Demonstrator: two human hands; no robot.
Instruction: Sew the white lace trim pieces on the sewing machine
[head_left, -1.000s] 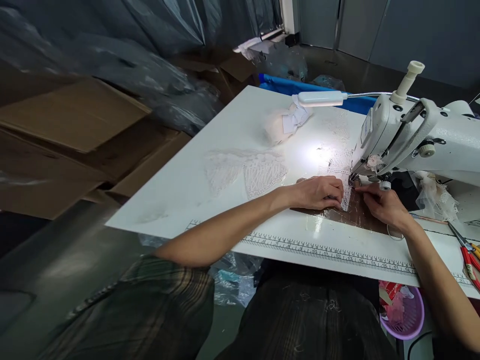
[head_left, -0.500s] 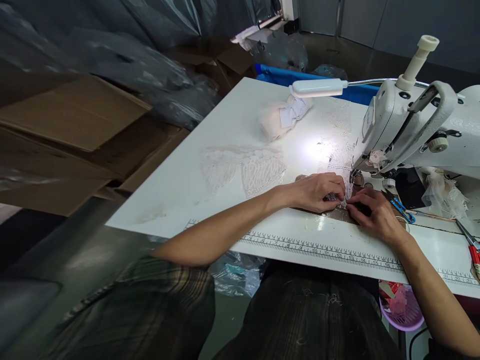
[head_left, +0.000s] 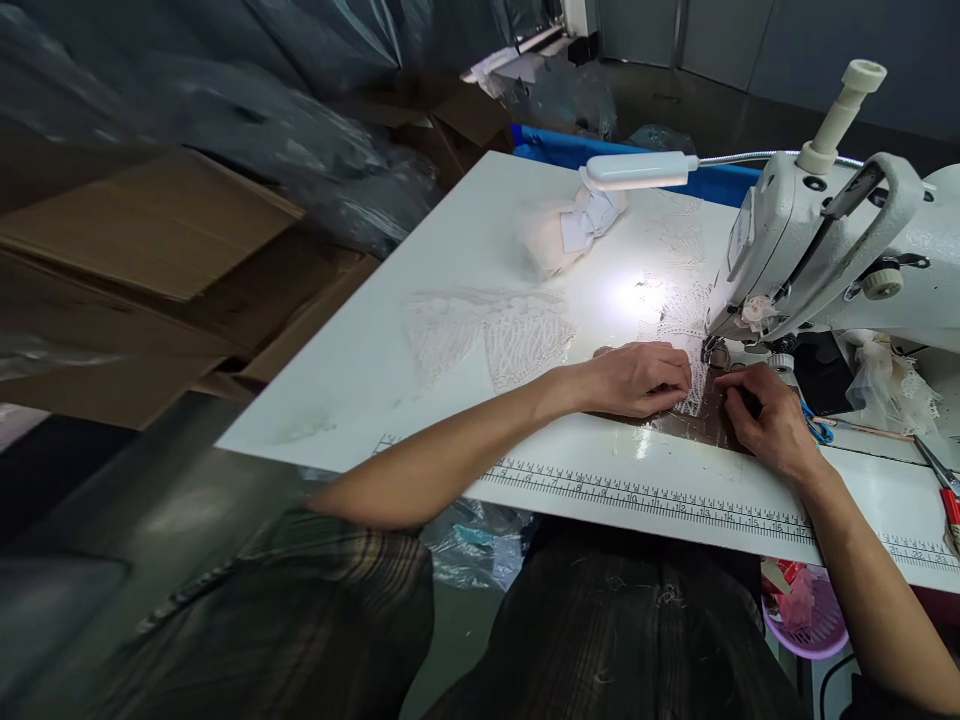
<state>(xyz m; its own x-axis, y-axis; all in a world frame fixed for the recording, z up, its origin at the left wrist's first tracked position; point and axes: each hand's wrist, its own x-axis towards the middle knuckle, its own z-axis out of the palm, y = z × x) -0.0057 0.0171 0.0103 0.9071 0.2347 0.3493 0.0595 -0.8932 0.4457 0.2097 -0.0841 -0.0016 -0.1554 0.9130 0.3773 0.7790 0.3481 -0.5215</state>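
Note:
A white sewing machine [head_left: 840,250] stands at the right of a white table [head_left: 450,260]. A strip of white lace [head_left: 686,340] runs under its needle. My left hand [head_left: 637,378] lies on the lace just left of the needle, fingers curled and pressing the fabric down. My right hand [head_left: 765,415] sits just right of the lace, fingers bent, fingertips close to the presser foot. What the right fingers hold, if anything, is hidden.
More lace pieces [head_left: 495,335] lie spread left of my hands, and a bundle of pale fabric [head_left: 559,235] lies under the lamp [head_left: 637,170]. Blue snips [head_left: 817,428], red-handled scissors [head_left: 949,495], a printed ruler [head_left: 675,500], a purple basket [head_left: 806,625] and cardboard boxes [head_left: 150,260] are around.
My right hand moved right and toward the presser foot after meeting the left hand over the lace. The left hand stayed on the lace.

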